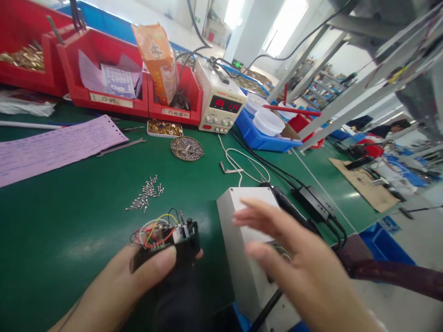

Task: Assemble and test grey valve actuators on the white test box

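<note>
My left hand (138, 272) is wrapped round a black device with exposed wiring (188, 244), its thumb along the near side. Red, yellow, white and black wires and a bit of green circuit board show at the device's upper end; its lower part is dark and hard to make out. Over a light grey box (228, 230) hovers my right hand (290, 253), blurred, with thumb and fingers apart and nothing between them. The hand hides part of the box top. Beyond the device, a small pile of screws (147, 193) lies on the green table (86, 230).
Red bins (114, 108) line the back, beside a power supply (218, 99) with red digits. Before them are a round dish of small metal parts (187, 148), a tray of brass pieces (164, 128), a wrench (122, 146) and pink paper (62, 150). Cables and a black adapter (313, 203) lie right.
</note>
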Tool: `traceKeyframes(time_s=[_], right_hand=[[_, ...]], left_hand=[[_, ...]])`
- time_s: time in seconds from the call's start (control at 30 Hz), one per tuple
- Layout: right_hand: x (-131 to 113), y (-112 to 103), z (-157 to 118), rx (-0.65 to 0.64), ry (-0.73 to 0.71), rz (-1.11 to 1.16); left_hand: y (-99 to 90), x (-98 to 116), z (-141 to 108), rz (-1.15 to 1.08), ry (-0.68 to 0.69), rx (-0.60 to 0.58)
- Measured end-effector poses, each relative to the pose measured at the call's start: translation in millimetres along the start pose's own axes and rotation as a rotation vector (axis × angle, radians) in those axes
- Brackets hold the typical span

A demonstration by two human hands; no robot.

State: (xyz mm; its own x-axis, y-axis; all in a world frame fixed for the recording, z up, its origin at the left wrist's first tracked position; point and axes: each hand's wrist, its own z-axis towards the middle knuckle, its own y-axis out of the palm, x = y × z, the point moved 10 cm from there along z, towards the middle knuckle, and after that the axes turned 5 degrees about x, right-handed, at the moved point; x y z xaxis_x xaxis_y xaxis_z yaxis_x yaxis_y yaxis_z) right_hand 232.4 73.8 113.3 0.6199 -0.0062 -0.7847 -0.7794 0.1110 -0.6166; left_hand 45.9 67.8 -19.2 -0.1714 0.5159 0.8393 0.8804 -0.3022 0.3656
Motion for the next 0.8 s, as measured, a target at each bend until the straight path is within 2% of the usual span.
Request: traceKeyframes(time_s=[0.07,0.13,0.2,0.3,0.53,0.8], right_hand=[[12,-36,22,0.181,-0.034,-0.119],[27,-45,41,0.211,-0.028,-0.117],[41,-34,51,0.126,-0.006,-0.129],[48,-16,51,0.03,-0.002,-0.219],[47,-20,46,0.079,-0.009,-0.287],[50,-23,48,0.09,-0.003,-0.291]], left_hand=[[3.9,-13,1,-0.134,-0.166,0.033],[9.3,-18,0,-0.237,-0.248,0.02],[14.0,-16,0,-0.306,-0.255,-0.018],[14.8,-13,-1,-0.369,-0.237,-0.039],[11.3,-18,-1,-0.414,-0.244,-0.045],[14.0,-9,0,-0.39,-0.2,-0.04]])
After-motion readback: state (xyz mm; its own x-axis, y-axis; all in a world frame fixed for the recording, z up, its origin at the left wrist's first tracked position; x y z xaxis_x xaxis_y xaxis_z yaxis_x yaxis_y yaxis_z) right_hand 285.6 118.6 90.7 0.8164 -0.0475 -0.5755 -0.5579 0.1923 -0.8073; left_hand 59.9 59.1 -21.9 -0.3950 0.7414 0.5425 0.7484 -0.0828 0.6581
